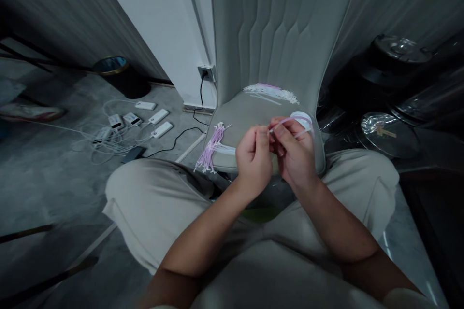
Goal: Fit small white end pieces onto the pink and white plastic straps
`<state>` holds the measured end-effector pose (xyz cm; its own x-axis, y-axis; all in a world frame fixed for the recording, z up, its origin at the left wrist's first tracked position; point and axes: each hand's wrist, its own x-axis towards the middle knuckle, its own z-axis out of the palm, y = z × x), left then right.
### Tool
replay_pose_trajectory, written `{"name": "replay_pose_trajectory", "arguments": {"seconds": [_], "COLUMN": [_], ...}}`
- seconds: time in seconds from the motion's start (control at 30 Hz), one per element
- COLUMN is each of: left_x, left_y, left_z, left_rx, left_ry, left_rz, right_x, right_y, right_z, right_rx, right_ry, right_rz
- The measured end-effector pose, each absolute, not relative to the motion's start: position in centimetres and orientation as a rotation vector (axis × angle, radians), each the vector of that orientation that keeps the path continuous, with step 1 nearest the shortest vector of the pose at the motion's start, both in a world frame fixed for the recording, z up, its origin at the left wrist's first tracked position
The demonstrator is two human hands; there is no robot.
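Both grips are closed: the left hand (pixel 253 160) and right hand (pixel 294 155) pinch a pink cord (pixel 286 121) over a grey upholstered chair seat (pixel 253 108) — a white roll (pixel 301 120) just beside, a bundle of pink cords (pixel 212 147) on the seat.

matt cloth seat (pixel 250 111), pink plas. ties (pixel 212 147), smooth plas. power banks (pixel 161 130)

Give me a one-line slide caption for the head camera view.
Left hand and right hand pinch a pink cord above a grey chair seat holding pink-and-white strand bundles.
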<state>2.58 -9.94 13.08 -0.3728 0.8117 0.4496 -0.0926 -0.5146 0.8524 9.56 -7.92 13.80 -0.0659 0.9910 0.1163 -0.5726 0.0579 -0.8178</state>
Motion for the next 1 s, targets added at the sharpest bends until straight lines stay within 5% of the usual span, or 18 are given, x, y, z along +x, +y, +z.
{"name": "replay_pose_trajectory", "arguments": {"seconds": [1.0], "left_x": [2.24], "left_y": [-9.49], "left_z": [12.76], "left_rx": [1.266], "left_ry": [0.958], "left_rz": [2.016], "right_x": [9.00], "right_y": [-7.73], "right_z": [14.21], "right_rx": [-0.608], "right_ry": [-0.902], "right_rz": [1.438]}}
